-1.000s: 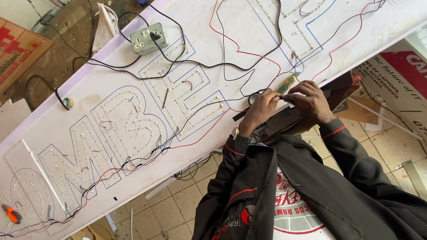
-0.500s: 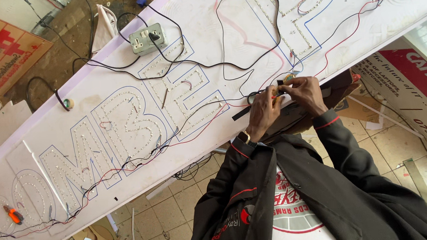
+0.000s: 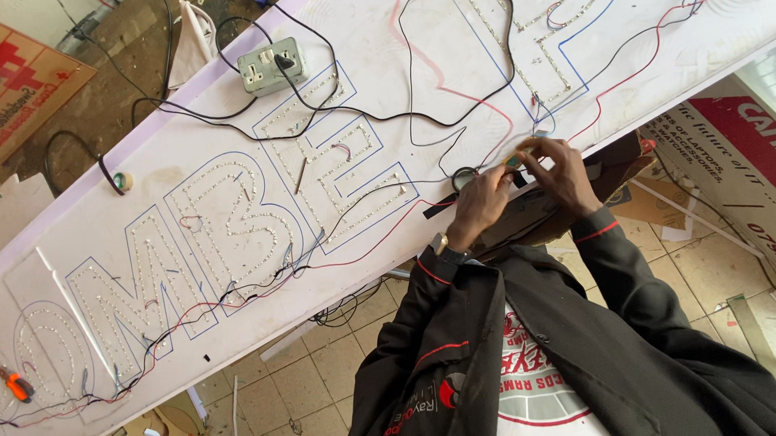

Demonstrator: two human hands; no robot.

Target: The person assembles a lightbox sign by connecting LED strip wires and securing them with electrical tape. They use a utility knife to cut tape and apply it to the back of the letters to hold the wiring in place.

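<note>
This is looking like a sign-making workshop. A long white sign panel is lying across the view, with large letter outlines drawn in blue and filled with rows of small light dots. Thin red, black and blue wires are trailing loosely over it, and a grey socket box is sitting on the board with a black cable plugged in. An orange-handled tool is resting near the panel's far end. Printed sign boards are leaning at the edges, and offcuts and scraps are littering the worn tiled floor beneath the panel.
</note>
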